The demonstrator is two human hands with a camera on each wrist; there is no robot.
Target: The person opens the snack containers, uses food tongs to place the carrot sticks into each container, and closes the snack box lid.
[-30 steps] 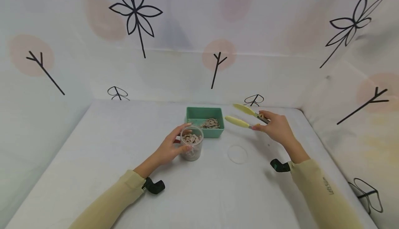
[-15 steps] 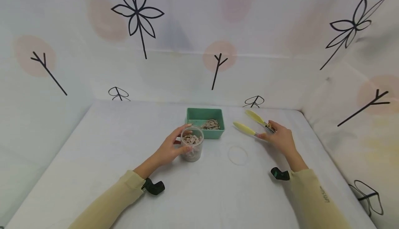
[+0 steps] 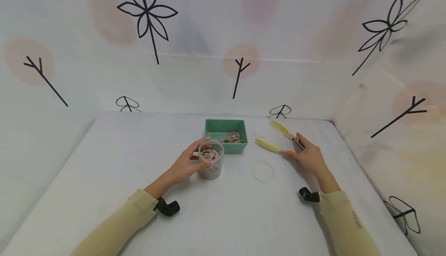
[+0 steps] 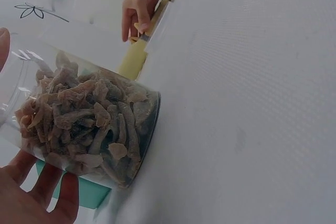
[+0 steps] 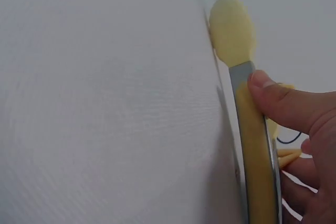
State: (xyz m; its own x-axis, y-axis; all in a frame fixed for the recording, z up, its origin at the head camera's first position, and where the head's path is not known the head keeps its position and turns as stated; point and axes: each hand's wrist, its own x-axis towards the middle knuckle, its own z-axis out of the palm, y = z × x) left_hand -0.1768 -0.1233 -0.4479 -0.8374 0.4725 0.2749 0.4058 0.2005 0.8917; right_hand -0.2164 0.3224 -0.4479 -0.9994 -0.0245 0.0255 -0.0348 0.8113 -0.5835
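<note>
My left hand (image 3: 188, 165) grips a clear jar (image 3: 211, 170) from its left side, thumb in front and fingers behind. Brownish-grey dried strips (image 4: 89, 119) fill much of the jar, and no lid covers it. Off to the right, my right hand (image 3: 308, 157) holds a pair of tongs (image 5: 252, 145) with yellow tips and metal arms, its thumb on one arm. The tips are spread apart with nothing between them, low over the table. Just behind the jar stands a green rectangular box (image 3: 240, 147) with a small heap of similar strips (image 3: 232, 137) in its right half.
A thin clear ring-shaped lid (image 3: 263, 171) lies flat on the white-covered table (image 3: 237, 217) between the jar and the right hand. White cloth walls (image 3: 195, 81) with line drawings rise behind the table and at its sides.
My right hand has drawn the tongs to the right and lowered them from beside the green box to close over the table. The left hand keeps its hold on the jar.
</note>
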